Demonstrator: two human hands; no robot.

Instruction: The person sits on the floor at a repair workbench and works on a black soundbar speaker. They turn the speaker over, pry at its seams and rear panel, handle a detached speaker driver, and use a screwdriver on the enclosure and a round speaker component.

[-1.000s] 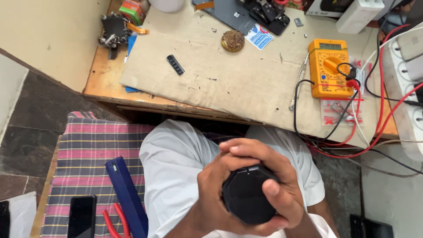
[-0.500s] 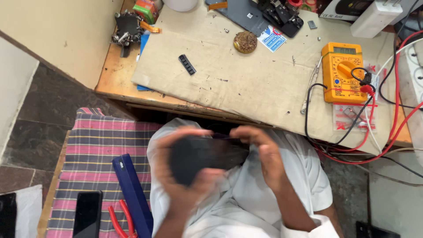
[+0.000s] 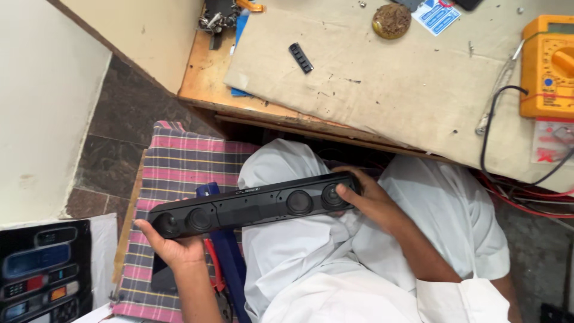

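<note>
We sit on a low seat with a checked cloth over it, on a dark stone floor, in front of a wooden workbench covered by a sheet of cardboard. On the bench lie a small black chip-like part, a round brown disc and, at the right edge, an orange meter with its leads trailing down.

Across our lap, over white clothing, we hold a long black speaker bar, its face with four round drivers turned up towards us. It runs nearly level, its right end a little higher than its left. Our left hand cups the left end from below, fingers curled up under the casing. Our right hand closes round the right end, thumb pressed on the front just beside the outermost driver.

We judge the bar to be stiff, hard plastic, moderately heavy for its length and rather smooth, so it could slip or tip if held at one end only. The ends and the solid casing look the safest places to hold; the driver cones seem delicate and best left unpressed. A blue tool handle lies just beneath the bar beside our left leg.
</note>
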